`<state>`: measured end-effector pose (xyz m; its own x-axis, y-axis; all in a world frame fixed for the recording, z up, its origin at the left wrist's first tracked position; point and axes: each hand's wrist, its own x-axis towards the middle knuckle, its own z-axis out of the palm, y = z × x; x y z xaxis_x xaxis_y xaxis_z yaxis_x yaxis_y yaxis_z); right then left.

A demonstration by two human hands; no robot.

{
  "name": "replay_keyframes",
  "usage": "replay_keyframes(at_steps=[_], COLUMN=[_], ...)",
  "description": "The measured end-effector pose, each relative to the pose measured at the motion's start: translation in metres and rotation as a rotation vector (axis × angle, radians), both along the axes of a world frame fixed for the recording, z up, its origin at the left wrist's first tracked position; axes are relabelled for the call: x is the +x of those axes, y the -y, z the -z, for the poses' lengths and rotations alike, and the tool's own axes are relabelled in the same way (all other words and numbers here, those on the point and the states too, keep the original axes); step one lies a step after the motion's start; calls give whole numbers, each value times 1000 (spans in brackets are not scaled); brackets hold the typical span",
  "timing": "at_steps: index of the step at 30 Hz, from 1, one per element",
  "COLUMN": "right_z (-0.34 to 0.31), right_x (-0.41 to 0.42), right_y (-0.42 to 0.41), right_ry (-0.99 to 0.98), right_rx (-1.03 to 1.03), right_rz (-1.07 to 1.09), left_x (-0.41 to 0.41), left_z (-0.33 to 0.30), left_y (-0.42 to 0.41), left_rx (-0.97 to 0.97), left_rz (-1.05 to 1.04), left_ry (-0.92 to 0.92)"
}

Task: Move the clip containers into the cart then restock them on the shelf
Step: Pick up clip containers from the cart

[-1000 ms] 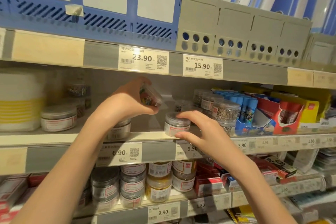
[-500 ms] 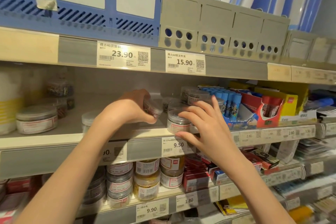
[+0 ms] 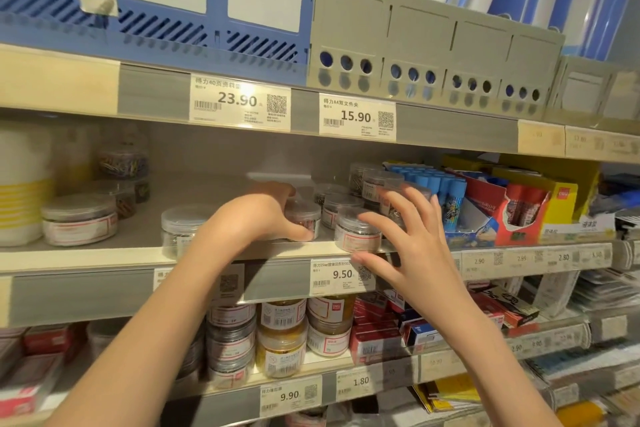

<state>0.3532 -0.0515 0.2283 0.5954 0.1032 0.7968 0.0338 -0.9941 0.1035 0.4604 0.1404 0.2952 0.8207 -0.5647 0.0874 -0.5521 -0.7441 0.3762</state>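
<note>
Restocking stage: clip containers on middle shelf (image 3: 104, 255), no cart in view.
Left hand (image 3: 263, 218) grips a small clear round tub (image 3: 304, 217) resting on the shelf board, fingers curled round it; right hand (image 3: 412, 246) spread open, fingertips by a second tub (image 3: 356, 234), holding nothing. Tubs: transparent plastic cylinders, flat lids, paper labels, metal clips inside. Several stand placed; remainder cannot be judged.
</note>
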Motion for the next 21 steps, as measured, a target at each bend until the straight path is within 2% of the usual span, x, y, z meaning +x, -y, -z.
replay_keyframes(at_steps=[7, 10, 16, 21], right_z=[5, 7, 9, 13], right_x=[3, 2, 1, 2], right_y=[2, 2, -3, -6], right_ry=[11, 28, 74, 83], right_rx=[-5, 2, -1, 42], right_rz=[10, 3, 3, -47], left_x=[-16, -18, -16, -15], left_z=[10, 9, 15, 17], left_y=[-25, -50, -97, -109], left_rx=[-110, -120, -196, -287], left_rz=[-66, -159, -234, -177], left_ry=[374, 462, 330, 260])
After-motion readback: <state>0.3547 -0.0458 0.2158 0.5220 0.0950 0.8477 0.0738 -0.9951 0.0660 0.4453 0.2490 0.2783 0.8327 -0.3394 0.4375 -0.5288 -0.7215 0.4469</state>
